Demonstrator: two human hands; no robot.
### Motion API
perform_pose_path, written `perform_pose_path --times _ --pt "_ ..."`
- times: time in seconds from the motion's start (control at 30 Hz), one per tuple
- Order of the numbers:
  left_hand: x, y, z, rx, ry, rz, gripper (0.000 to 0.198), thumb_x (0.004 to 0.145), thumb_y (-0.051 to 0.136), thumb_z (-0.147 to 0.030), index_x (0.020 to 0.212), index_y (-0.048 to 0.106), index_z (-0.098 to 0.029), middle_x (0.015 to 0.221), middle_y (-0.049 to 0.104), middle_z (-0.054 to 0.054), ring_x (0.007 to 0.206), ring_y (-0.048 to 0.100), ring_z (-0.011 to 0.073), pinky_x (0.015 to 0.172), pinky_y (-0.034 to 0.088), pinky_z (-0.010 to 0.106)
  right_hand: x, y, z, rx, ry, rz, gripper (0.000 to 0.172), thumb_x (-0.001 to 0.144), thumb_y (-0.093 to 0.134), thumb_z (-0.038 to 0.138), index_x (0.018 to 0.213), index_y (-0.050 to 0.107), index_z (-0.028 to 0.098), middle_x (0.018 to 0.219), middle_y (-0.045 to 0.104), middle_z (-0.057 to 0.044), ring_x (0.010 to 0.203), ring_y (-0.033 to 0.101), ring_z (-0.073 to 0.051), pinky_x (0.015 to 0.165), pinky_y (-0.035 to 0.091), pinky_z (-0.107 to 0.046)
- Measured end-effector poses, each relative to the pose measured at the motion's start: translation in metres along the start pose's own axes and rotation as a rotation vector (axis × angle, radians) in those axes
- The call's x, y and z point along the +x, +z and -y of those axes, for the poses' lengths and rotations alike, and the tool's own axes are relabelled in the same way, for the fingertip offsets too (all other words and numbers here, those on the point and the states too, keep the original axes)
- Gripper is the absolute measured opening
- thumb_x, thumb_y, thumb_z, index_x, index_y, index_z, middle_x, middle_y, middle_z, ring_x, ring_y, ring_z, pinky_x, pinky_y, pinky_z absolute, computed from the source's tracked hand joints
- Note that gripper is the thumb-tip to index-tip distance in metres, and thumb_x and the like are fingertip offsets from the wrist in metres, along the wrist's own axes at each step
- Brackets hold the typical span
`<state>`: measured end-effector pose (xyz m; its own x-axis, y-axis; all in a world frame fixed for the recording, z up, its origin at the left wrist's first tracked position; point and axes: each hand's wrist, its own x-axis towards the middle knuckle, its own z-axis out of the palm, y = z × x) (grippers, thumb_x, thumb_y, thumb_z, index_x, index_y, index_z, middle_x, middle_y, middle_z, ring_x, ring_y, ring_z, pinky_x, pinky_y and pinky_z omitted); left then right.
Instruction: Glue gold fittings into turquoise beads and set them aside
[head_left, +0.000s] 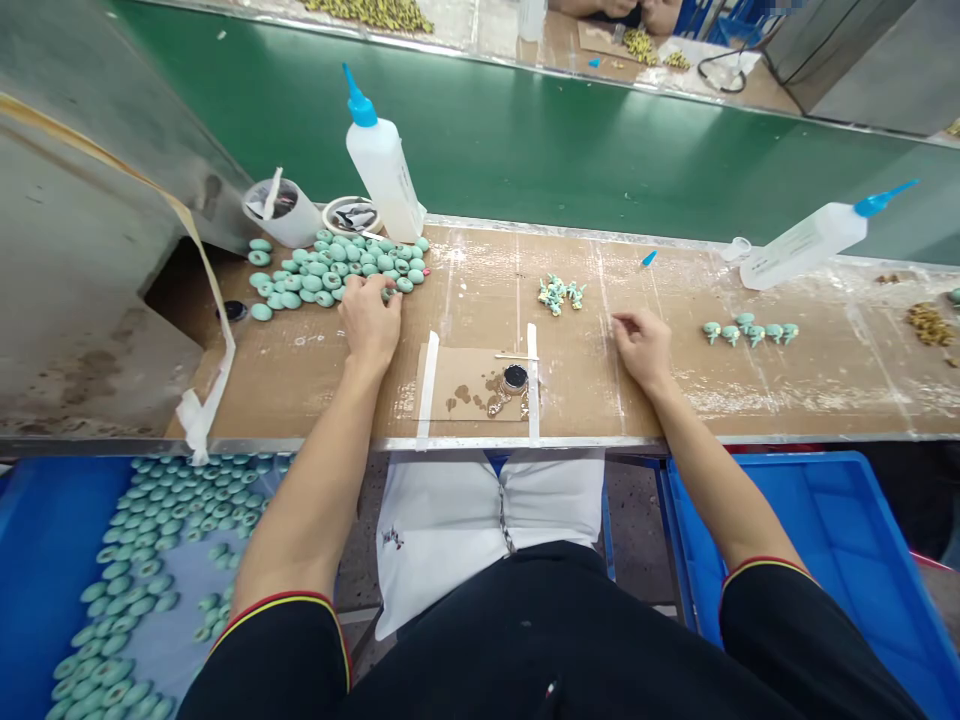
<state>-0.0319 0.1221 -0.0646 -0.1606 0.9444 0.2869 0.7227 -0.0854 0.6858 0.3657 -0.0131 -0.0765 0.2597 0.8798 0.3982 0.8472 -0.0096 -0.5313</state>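
My left hand (370,316) is at the near edge of a pile of pale green, egg-shaped pieces with holes (315,270). Its fingers are bent round one green egg-shaped piece (388,294), partly hidden by them. To the right, my right hand (645,348) rests on the cardboard-covered bench with its fingers curled closed; whatever may be in them is hidden. Between the hands lies a cluster of small green-and-yellow figures (559,294). Nearer me, a small round pot of dark liquid (515,377) stands on a stained card (469,395), a thin stick (516,357) beside it.
White bottles with blue nozzles stand at back left (384,175) and lean at right (806,245). A row of green pieces (750,331) sits right of my right hand. Blue trays flank my lap; the left tray (45,560) holds many egg-shaped pieces. Another person's hands (637,10) show across the bench.
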Motion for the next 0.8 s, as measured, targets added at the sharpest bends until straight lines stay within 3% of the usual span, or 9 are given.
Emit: perform_pose_path --times 0.17,0.33,0.57,0.8 --pt "-0.031 -0.032 -0.014 -0.158 -0.035 0.032 0.021 0.079 0.067 -0.014 0.099 0.072 -0.019 0.105 0.067 0.007 0.084 0.067 0.0201 0.088 0.059 0.037 0.028 0.035 0.044 0.095 -0.206 0.244 0.024 0.097 0.052 0.019 0.105 0.074 0.023 0.103 0.072 -0.010 0.089 0.067 -0.023 0.085 0.057 -0.039" --pt "-0.088 -0.059 -0.016 -0.398 -0.125 0.014 0.023 0.076 0.071 -0.025 0.098 0.076 -0.018 0.101 0.069 0.005 0.078 0.067 0.0141 0.075 0.058 0.028 0.038 0.042 0.056 -0.022 -0.286 0.400 0.025 0.096 0.054 0.014 0.110 0.073 0.022 0.116 0.065 -0.013 0.100 0.066 -0.027 0.094 0.056 -0.044" --pt "-0.145 -0.065 -0.016 -0.580 -0.225 0.067 0.029 0.074 0.078 -0.037 0.096 0.080 -0.019 0.091 0.071 0.005 0.077 0.066 0.0151 0.070 0.057 0.027 0.028 0.042 0.053 -0.039 -0.297 0.394 0.011 0.097 0.061 0.027 0.099 0.072 0.023 0.109 0.064 -0.012 0.093 0.065 -0.028 0.089 0.058 -0.046" --pt "-0.169 -0.064 -0.029 -0.743 -0.332 0.088 0.038 0.072 0.085 -0.039 0.103 0.075 -0.019 0.098 0.076 0.006 0.084 0.074 0.0183 0.081 0.062 0.032 0.020 0.024 0.051 -0.086 -0.369 0.488 0.021 0.097 0.057 0.025 0.103 0.076 0.021 0.109 0.065 -0.014 0.093 0.066 -0.029 0.089 0.057 -0.046"
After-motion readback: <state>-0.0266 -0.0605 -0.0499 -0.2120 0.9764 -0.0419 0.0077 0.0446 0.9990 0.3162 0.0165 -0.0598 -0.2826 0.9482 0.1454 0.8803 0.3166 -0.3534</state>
